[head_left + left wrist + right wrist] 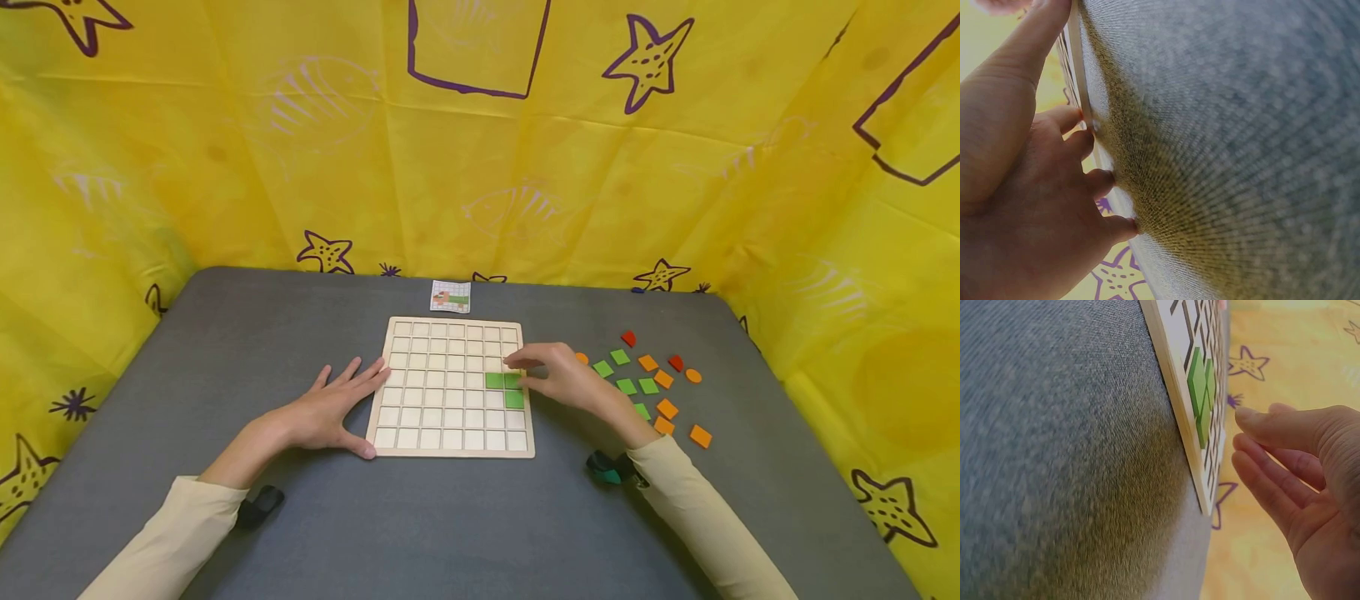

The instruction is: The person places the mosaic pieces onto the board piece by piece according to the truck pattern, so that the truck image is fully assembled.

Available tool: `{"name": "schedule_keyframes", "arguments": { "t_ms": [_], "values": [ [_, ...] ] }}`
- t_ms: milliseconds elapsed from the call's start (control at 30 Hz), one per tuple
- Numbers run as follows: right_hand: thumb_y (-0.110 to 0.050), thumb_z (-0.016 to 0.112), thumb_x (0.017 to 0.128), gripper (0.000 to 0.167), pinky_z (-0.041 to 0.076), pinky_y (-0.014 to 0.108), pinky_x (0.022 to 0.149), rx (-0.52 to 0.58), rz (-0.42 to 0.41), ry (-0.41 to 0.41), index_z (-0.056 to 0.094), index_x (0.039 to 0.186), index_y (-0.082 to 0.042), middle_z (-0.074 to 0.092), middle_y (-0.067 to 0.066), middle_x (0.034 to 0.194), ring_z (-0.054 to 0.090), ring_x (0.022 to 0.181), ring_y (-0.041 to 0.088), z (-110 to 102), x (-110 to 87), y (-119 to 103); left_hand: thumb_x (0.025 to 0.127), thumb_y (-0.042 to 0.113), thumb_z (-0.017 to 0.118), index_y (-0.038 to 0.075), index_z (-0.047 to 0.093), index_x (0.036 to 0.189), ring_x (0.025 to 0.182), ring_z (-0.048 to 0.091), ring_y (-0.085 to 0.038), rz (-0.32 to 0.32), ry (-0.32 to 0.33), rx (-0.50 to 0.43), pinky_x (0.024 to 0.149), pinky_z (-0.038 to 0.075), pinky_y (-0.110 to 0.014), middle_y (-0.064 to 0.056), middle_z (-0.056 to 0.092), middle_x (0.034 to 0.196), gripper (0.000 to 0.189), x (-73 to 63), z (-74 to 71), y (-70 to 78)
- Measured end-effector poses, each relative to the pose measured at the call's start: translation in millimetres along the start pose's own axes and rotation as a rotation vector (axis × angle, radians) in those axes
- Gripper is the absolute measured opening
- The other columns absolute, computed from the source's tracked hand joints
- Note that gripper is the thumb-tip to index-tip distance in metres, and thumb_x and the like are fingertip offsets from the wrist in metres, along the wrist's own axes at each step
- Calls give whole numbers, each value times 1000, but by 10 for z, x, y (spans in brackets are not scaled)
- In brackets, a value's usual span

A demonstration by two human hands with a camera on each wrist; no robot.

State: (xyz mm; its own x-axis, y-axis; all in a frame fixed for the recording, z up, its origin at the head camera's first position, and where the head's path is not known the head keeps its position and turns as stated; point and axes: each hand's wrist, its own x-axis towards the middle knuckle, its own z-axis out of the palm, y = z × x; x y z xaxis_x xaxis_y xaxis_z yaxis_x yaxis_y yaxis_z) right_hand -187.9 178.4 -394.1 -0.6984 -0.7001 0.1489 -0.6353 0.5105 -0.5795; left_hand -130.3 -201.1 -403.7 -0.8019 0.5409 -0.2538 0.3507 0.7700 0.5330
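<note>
A pale wooden grid board (pixel 432 396) lies flat on the grey table. Three green square tiles (pixel 514 400) sit in cells near its right side, two side by side and one below. My left hand (pixel 322 412) is spread at the board's left edge, with the thumb at the lower corner and fingertips at the rim. Above the board's right edge, by the green tiles, hovers my right hand (pixel 561 375). In the right wrist view its thumb (pixel 1272 427) and fingers are slightly bent and apart, with no tile visible between them.
Loose green tiles (pixel 626 387), orange tiles (pixel 701 436), orange round pieces (pixel 693 376) and red quarter-round pieces (pixel 628 338) are scattered right of the board. A small printed picture card (pixel 450 297) lies behind it. Yellow patterned cloth (pixel 517 167) surrounds the table's back and sides.
</note>
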Motion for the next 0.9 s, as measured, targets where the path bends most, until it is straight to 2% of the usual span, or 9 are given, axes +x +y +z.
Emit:
{"name": "schedule_keyframes", "arguments": {
  "t_ms": [633, 900],
  "values": [
    [4, 77, 80, 37, 55, 36, 86, -25, 8, 56, 69, 115, 2, 72, 11, 109, 69, 99, 24, -124, -270, 112, 68, 57, 81, 10, 19, 157, 147, 0, -45, -3, 1, 8, 109, -6, -69, -12, 9, 164, 118, -8, 6, -9],
    [3, 78, 79, 39, 56, 38, 85, -43, 49, 66, 69, 117, 0, 72, 10, 111, 69, 100, 23, -231, -419, 142, 69, 57, 80, 10, 18, 157, 147, -1, -45, 9, -2, 8, 109, -7, -69, -12, 9, 164, 118, -4, -2, -9]
  ]
}}
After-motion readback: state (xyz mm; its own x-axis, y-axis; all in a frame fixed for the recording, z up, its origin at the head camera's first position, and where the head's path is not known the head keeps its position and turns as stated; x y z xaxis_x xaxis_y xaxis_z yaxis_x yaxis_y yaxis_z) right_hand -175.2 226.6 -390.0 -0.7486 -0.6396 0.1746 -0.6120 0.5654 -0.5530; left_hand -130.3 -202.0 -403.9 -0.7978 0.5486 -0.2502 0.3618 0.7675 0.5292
